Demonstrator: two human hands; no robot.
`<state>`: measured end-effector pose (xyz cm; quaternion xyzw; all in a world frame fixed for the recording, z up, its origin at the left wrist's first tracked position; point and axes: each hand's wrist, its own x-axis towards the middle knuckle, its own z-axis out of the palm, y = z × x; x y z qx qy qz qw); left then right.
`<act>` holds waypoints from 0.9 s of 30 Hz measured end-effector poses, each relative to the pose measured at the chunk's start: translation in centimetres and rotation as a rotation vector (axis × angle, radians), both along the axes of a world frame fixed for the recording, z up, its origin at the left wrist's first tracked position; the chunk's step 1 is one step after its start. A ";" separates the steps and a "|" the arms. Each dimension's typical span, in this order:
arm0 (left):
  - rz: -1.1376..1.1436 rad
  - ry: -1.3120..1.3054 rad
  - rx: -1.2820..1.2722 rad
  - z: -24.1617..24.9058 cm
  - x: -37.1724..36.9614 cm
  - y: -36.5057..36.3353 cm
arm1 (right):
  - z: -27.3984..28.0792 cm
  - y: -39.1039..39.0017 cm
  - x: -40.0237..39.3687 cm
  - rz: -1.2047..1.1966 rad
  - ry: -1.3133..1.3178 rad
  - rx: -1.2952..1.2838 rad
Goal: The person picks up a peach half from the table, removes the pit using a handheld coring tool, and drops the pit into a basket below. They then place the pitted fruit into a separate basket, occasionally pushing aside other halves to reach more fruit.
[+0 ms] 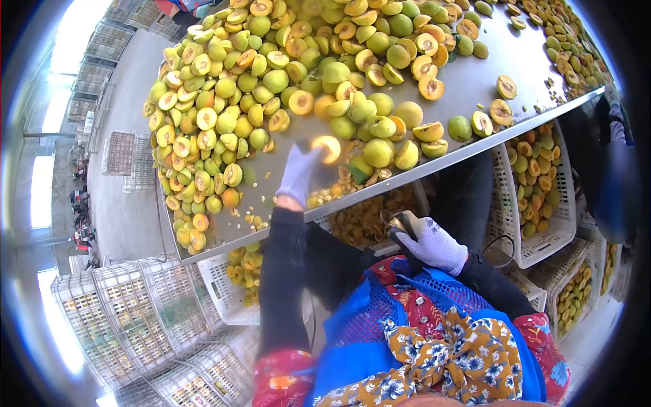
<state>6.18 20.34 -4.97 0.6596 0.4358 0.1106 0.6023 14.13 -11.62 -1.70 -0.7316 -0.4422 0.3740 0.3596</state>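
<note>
My left hand (299,173), in a pale glove, is over the metal table near its front edge, smeared by motion. A blurred halved fruit (327,148) is at its fingertips; whether they grip it is unclear. Below the table edge, in front of my body, my right hand (437,245) is closed round a dark-handled tool (404,226) with a small metal loop at its end. Whole and halved yellow-green fruits (378,153) lie just beyond my left hand, and loose pits (324,197) are near the edge.
A large fruit pile (224,88) covers the table (468,102). Crates of fruit (536,251) stand below it on the right, and a box of pits (369,220) is under the edge. Stacked crates (125,315) are at lower left. A co-worker's sleeve (617,132) shows at far right.
</note>
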 end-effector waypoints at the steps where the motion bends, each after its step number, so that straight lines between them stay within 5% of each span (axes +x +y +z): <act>1: 0.052 -0.067 -0.184 4.0 -0.8 -2.7 | 0.2 0.4 0.0 0.012 0.000 0.050; 10: 0.229 -0.448 -0.672 5.7 -5.6 -12.0 | 5.3 4.2 -0.7 0.071 -0.223 0.244; 13: -0.232 -0.348 0.134 6.2 -6.3 -13.8 | 5.7 4.3 -0.9 0.109 -0.214 0.143; 19: -0.353 -0.171 0.571 4.9 -7.6 -14.3 | 5.9 4.2 -1.3 0.164 -0.210 0.054; 21: -0.357 -0.173 0.631 5.1 -7.7 -14.3 | 5.7 4.2 -1.5 0.180 -0.267 0.124; 27: -0.306 -0.289 0.272 5.7 -6.9 -14.6 | 5.4 3.8 -1.2 0.263 -0.135 0.061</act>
